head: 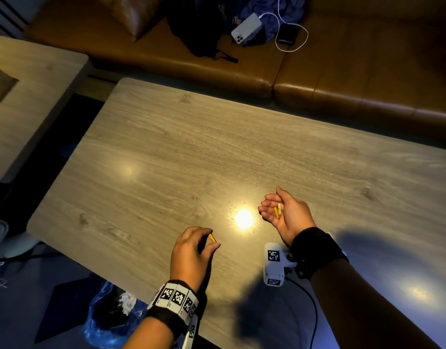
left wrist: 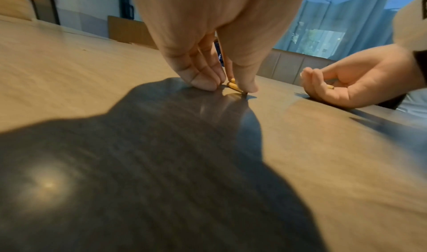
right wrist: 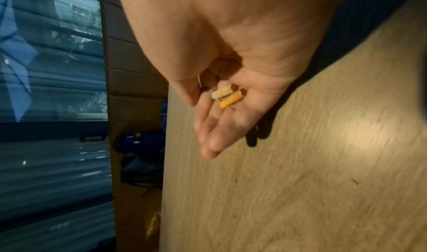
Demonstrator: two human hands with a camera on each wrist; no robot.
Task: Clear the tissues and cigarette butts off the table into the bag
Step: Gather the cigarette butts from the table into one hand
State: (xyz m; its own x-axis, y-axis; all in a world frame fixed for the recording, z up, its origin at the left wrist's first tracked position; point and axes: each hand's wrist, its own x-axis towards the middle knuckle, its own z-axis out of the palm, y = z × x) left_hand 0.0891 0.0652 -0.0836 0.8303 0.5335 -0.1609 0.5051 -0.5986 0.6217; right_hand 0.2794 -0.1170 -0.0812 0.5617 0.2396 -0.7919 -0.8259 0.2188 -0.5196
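Note:
My left hand (head: pixel 211 241) pinches an orange cigarette butt (head: pixel 213 238) between thumb and forefinger, right at the surface of the wooden table (head: pixel 191 147). The left wrist view shows the butt (left wrist: pixel 234 87) tilted, its lower end touching the wood. To the right my right hand (head: pixel 272 205) lies palm up on the table with relaxed fingers. In its palm lie two butts, one pale (right wrist: pixel 223 92) and one orange (right wrist: pixel 231 99). A blue plastic bag (head: pixel 108 321) holding crumpled white tissue (head: pixel 127 302) sits on the floor below the table's near left edge.
A brown leather sofa (head: pixel 342 96) runs along the table's far side, with a white phone (head: pixel 246 27), a white cable (head: pixel 292 34) and a dark bag (head: pixel 196 34) on it. A second wooden table (head: pixel 28 84) stands at the left. A lamp glare (head: pixel 244 219) shines between my hands.

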